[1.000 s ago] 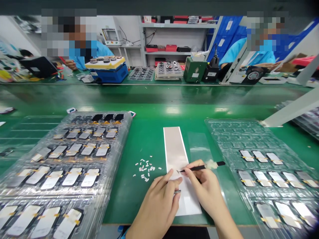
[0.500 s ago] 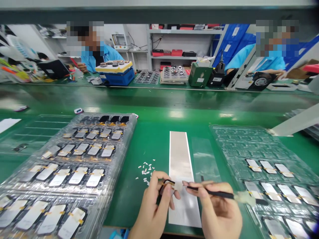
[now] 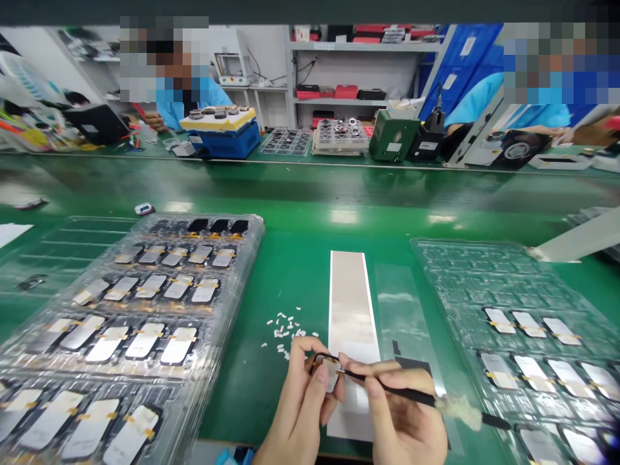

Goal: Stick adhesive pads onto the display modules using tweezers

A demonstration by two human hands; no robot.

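Observation:
My left hand [image 3: 300, 403] is shut on a small dark-edged part with a silver face [image 3: 330, 376], pinched between thumb and fingers. My right hand [image 3: 402, 413] grips a slim black pointed tool [image 3: 402, 391] wrapped in white fluff near its far end. The tool's fine tip meets the small part. Beneath both hands lies a long silvery-white strip [image 3: 351, 303] on the green bench mat [image 3: 271, 400]. Just left of my left hand is a scatter of tiny white bits [image 3: 285, 329]. A clear film sheet [image 3: 402, 316] lies right of the strip.
A plastic tray stack of dark-framed panels with yellow tape [image 3: 145, 303] stands left; a clear tray [image 3: 508, 284] with similar panels stands right. Across the bench, two co-workers in blue sleeves [image 3: 194, 110] sit among machines and shelves.
My hands have drawn closer, and the tool's tip has moved from beside the small part onto it. The part now shows its silver face. The head view has shifted slightly.

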